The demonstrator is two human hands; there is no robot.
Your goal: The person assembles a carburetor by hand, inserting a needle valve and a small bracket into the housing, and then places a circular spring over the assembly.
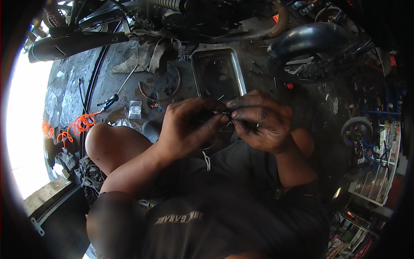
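My left hand [187,125] and my right hand [264,123] meet in front of my lap, fingertips almost touching. Thumb and fingers of both are pinched around a small dark part [228,113]. Its kind is hard to make out, since the blackened fingers cover most of it. Just beyond the hands a rectangular metal tray [239,71] lies on the floor, with dark liquid and a few small thin pieces in it.
A motorcycle's exhaust muffler [73,45] spans the far left, with a grey rag [151,54] below it. An air blow gun [111,102] on an orange coiled hose [82,124] lies at left, near a clear plastic packet [135,109]. A black fender [308,39] stands far right.
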